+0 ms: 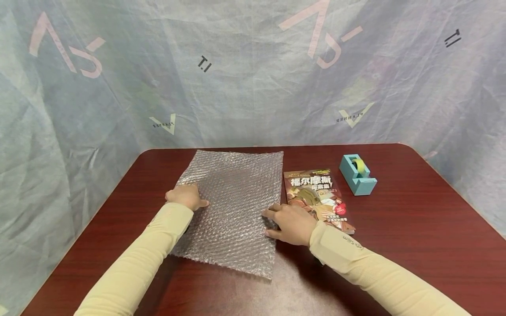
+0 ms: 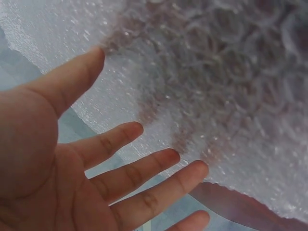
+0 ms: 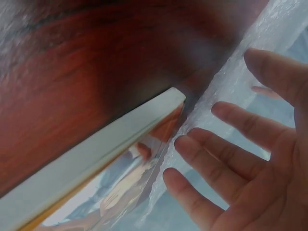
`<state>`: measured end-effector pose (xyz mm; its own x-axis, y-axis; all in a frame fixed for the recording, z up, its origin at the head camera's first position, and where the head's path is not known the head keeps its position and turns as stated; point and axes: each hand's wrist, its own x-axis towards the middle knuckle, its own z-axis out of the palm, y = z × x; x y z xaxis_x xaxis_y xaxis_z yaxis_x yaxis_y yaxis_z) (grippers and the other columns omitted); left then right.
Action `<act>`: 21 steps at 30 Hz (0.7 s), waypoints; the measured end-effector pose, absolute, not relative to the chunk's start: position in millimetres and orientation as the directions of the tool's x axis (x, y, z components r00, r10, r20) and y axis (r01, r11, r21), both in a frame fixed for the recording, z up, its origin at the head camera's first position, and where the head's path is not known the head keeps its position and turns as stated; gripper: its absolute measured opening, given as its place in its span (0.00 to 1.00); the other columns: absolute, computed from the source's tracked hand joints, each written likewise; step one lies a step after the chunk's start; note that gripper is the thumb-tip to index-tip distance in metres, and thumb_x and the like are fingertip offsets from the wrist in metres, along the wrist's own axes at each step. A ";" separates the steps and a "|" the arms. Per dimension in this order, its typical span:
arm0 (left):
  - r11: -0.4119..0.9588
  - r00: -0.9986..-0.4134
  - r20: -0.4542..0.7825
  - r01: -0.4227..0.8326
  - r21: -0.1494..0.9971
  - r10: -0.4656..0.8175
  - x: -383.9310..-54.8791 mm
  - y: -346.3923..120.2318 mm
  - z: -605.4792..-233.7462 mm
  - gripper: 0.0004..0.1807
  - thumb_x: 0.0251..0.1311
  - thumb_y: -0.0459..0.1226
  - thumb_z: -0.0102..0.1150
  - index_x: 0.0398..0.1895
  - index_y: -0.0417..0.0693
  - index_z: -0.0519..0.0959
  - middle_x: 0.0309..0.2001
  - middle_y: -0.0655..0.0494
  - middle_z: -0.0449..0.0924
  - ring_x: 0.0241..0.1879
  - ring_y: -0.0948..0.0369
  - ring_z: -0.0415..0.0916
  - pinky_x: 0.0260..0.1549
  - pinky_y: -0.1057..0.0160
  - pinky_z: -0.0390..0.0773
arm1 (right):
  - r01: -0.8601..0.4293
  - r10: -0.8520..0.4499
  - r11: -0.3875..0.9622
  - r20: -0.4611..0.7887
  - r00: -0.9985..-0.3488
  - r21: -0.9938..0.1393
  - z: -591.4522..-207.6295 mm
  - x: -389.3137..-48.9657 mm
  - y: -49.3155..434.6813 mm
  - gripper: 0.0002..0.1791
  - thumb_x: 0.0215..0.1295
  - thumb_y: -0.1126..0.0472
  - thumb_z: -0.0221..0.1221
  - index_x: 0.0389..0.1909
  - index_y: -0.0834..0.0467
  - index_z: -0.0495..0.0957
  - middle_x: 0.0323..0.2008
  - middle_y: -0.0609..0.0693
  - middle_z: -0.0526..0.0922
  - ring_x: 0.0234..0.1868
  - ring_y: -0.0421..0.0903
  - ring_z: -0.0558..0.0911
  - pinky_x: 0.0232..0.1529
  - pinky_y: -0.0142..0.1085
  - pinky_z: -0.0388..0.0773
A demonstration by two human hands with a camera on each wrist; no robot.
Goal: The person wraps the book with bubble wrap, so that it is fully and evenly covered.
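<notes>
A sheet of clear bubble wrap (image 1: 237, 197) lies flat on the table. At its left edge, my left hand (image 1: 185, 197) rests on it; the left wrist view shows the fingers spread and fairly straight, their tips against the wrap (image 2: 231, 96). My right hand (image 1: 292, 223) is at the sheet's right edge with its fingertips on or just over it. In the right wrist view those fingers (image 3: 202, 154) are extended and hold nothing. Beside the right hand lies a book (image 1: 316, 197) with an illustrated cover, partly hidden by the hand. The book's corner (image 3: 159, 108) shows near the right fingers.
A light-blue tape dispenser (image 1: 357, 175) with a yellow roll stands behind the book to the right. The dark red-brown table (image 1: 415, 228) extends to both sides. A grey-white printed cloth (image 1: 253, 87) hangs behind and around the table.
</notes>
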<state>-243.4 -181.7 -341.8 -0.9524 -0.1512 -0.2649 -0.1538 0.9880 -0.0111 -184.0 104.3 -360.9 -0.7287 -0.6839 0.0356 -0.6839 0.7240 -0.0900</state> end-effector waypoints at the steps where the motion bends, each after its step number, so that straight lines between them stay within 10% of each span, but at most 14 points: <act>1: 0.988 -0.952 -0.266 -0.153 -0.014 -0.151 -243.4 -181.5 -341.6 0.40 0.67 0.55 0.62 0.71 0.36 0.69 0.64 0.31 0.73 0.63 0.36 0.71 0.57 0.36 0.73 | -0.686 -0.686 0.722 0.035 -0.727 -0.095 -360.6 -184.3 104.8 0.28 0.68 0.48 0.66 0.62 0.60 0.80 0.57 0.61 0.82 0.55 0.58 0.82 0.54 0.54 0.79; 21: 0.985 -0.952 -0.253 -0.172 -0.018 -0.171 -237.8 -189.1 -333.5 0.34 0.70 0.51 0.58 0.67 0.32 0.72 0.62 0.29 0.74 0.59 0.33 0.74 0.55 0.34 0.73 | -0.634 -0.632 0.770 0.044 -0.773 -0.073 -364.4 -195.3 108.1 0.27 0.67 0.48 0.66 0.61 0.61 0.80 0.57 0.62 0.81 0.56 0.61 0.81 0.54 0.56 0.79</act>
<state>-237.8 -189.1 -333.5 -0.9523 -0.1711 -0.2526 -0.1723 0.9849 -0.0175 -195.3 108.1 -364.4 -0.7735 -0.6323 0.0441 -0.6337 0.7701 -0.0729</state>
